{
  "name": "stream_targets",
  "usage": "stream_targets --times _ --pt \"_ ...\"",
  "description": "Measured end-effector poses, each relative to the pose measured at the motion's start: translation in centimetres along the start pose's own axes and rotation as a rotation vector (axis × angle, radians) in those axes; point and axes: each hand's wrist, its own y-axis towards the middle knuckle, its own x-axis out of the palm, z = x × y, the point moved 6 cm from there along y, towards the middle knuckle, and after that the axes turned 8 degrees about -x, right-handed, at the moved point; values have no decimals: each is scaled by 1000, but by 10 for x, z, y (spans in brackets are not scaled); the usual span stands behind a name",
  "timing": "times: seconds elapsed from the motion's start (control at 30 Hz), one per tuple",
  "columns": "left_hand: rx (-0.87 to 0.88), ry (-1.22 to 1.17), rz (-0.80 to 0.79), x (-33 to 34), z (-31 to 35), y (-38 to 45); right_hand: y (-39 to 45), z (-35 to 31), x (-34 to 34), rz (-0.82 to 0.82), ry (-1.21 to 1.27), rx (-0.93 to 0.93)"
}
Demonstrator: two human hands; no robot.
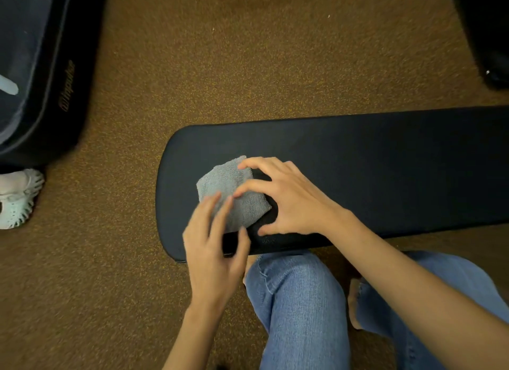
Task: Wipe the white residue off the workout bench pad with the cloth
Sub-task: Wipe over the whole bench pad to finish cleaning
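A folded grey cloth (230, 189) lies on the left end of the black bench pad (371, 160). My left hand (214, 248) reaches from the near side, its straight fingertips resting on the cloth's near edge. My right hand (289, 199) hovers over the cloth's right side, fingers spread and bent, with the fingertips touching the cloth's top and right edge. Neither hand grips the cloth. No white residue shows on the visible pad; the part under the cloth and hands is hidden.
Brown speckled carpet (192, 66) surrounds the bench. A dark machine base (41, 80) stands at the left, with another person's white shoe (19, 199) beside it. My knees in blue jeans (297, 301) are at the pad's near edge. Dark equipment (487, 31) fills the far right corner.
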Motion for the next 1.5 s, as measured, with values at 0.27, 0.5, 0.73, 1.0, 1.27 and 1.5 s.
stream_targets --times 0.27,0.5,0.73,1.0,1.27,1.5 --pt "-6 237 -116 28 -3 -9 -4 8 10 199 -116 -88" --pt "-94 -5 42 -2 -15 31 28 10 -2 265 210 43" --pt "-250 -182 191 -73 -46 100 41 44 -24 280 52 268" --pt "-72 50 243 -83 -45 60 15 70 -5 155 -160 334" --pt "-88 -85 -16 -21 -48 -34 11 72 -6 164 -113 345" --pt "-199 180 -47 -8 -23 -3 12 71 -5 156 -107 360"
